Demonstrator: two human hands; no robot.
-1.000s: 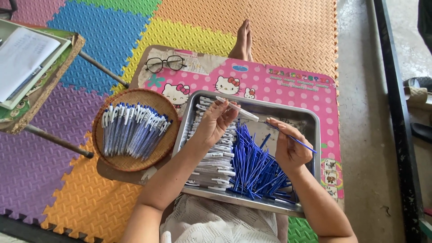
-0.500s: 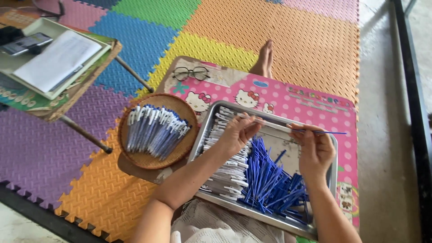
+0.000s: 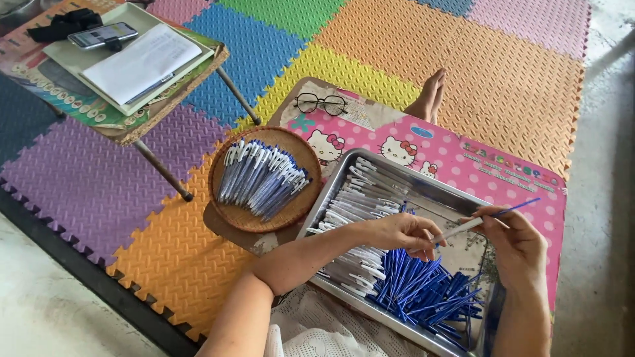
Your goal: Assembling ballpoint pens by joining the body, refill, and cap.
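A metal tray [image 3: 442, 190] lies on a pink lap table [image 3: 463, 158]; it holds white pen barrels [image 3: 354, 218] on its left and blue pen refills [image 3: 423, 291] on its right. My left hand [image 3: 402, 233] hovers over the tray's middle and pinches one end of a white pen barrel [image 3: 463, 228]. My right hand [image 3: 516, 246] holds the other end together with a thin blue refill [image 3: 519, 207] that sticks out to the upper right. A round wicker basket [image 3: 228, 211] of assembled blue-and-white pens [image 3: 261, 175] sits left of the tray.
Black-framed glasses [image 3: 321, 103] rest on the lap table's far corner. A bare foot [image 3: 428, 96] lies beyond it on the coloured foam mat [image 3: 370, 46]. At upper left a small low table [image 3: 142, 122] carries papers [image 3: 139, 63] and a phone [image 3: 102, 35]. Concrete floor borders the mat.
My left hand has left the barrel pile and come right to meet my right hand, with a white barrel now between them. The view has shifted, so everything sits lower and further right.
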